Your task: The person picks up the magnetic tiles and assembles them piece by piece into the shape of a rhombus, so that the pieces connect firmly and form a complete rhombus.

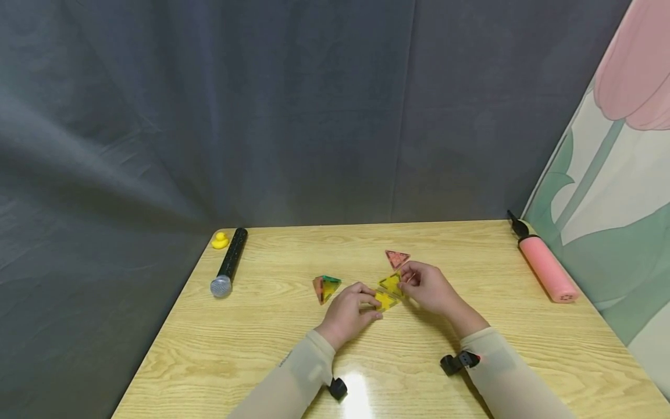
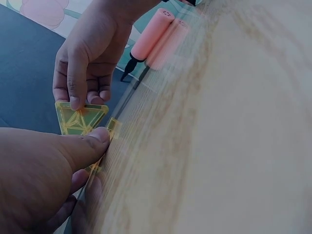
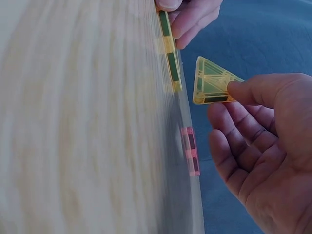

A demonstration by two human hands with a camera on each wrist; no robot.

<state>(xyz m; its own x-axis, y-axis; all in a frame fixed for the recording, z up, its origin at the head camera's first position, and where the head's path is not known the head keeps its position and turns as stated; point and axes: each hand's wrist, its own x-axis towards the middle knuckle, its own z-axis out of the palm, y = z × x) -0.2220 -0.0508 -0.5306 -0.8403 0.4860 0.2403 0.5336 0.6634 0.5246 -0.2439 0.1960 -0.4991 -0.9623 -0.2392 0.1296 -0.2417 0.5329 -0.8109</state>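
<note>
My right hand (image 1: 430,289) pinches a yellow triangular magnetic tile (image 3: 212,82) between thumb and fingers, tilted up above the tabletop. Close beside it, my left hand (image 1: 347,314) holds a second yellow triangular tile (image 1: 385,301) by its edge, low at the table surface. The two tiles nearly meet in the head view. Just beyond my right hand, a red triangular tile (image 1: 396,258) lies flat. To the left of my left hand stands a small pyramid of joined tiles (image 1: 325,287) in red, green and yellow.
A black microphone (image 1: 230,259) with a silver head lies at the table's left, by a yellow rubber duck (image 1: 220,240). At the right edge lies a pink hand pump (image 1: 546,269) with a black nozzle. A dark curtain (image 1: 314,116) hangs behind the wooden table (image 1: 235,349).
</note>
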